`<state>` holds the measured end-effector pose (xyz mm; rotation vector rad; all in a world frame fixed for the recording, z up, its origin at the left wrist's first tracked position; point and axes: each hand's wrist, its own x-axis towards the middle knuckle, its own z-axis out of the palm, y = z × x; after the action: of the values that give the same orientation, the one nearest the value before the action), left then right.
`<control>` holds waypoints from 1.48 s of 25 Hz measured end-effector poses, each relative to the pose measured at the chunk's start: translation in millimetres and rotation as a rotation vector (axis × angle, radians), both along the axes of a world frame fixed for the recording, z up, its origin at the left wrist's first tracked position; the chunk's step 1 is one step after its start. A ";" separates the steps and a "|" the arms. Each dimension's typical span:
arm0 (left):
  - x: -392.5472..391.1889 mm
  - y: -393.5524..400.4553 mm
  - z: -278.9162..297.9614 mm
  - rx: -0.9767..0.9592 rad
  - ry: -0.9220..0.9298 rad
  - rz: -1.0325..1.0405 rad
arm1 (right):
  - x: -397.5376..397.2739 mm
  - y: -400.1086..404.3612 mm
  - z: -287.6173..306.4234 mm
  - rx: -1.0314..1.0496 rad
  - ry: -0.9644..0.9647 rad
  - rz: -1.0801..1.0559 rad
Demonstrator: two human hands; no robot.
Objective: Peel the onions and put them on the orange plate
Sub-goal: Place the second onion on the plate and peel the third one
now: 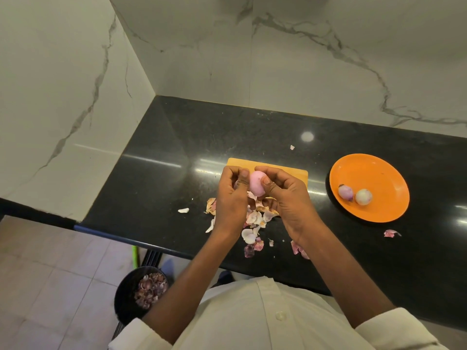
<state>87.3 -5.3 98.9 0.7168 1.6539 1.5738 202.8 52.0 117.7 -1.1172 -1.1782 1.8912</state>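
Fingers of both hands, L (231, 198) & R (285, 198), clamp pink onion (257, 183); its underside hidden, cutting board (290, 173) mostly covered.

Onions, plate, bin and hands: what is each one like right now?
onion in hands: peeled, pink, held above the counter
left hand: grips the onion
right hand: grips the onion
orange plate: holds two peeled onions
peels: loose, scattered on the counter
cutting board: lying flat, partly hidden by the hands
black bin: open, peels inside
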 end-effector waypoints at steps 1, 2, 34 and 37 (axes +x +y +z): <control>-1.2 1.0 -1.0 -0.006 -0.004 0.011 | -1.6 -2.0 0.7 0.054 -0.018 0.016; -2.7 2.0 -2.0 -0.006 -0.024 0.025 | -3.2 -4.0 1.7 0.101 -0.030 0.036; -4.2 17.2 -64.2 -0.156 0.054 -0.038 | 1.3 12.5 -35.3 -0.534 0.173 -0.287; -5.5 14.8 -60.3 -0.060 0.021 -0.149 | 5.1 14.0 -36.5 -0.620 0.233 -0.277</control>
<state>81.8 9.5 38.7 0.8083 1.6174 1.4112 207.9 66.0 81.2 -1.2445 -0.2821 2.1430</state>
